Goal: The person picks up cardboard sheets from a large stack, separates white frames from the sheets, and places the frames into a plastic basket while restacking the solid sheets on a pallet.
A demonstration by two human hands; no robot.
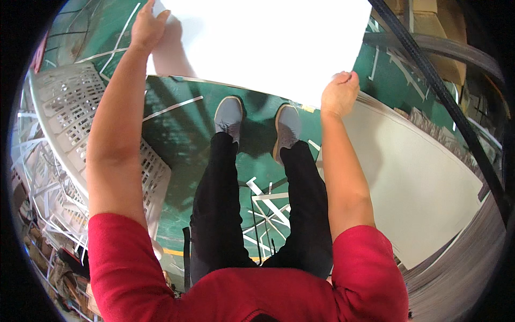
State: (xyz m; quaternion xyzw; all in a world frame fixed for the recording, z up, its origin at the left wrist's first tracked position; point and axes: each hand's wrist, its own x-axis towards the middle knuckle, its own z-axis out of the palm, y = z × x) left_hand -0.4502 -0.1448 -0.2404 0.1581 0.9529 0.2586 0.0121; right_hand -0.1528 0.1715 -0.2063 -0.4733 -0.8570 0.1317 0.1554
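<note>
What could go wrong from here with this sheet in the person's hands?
1. The left hand and right hand hold the sheet at its sides, so its unsupported middle might sag or crease.
2. White strips litter the green floor near the legs; a step could slip or snag on them.
3. The dark bar passes near the sheet's right side in this view and might catch it, though depth is unclear.

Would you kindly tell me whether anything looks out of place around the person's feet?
Loose white strips lie crisscrossed on the green floor, seen between the black trouser legs; scattered like that, they look stray.
</note>
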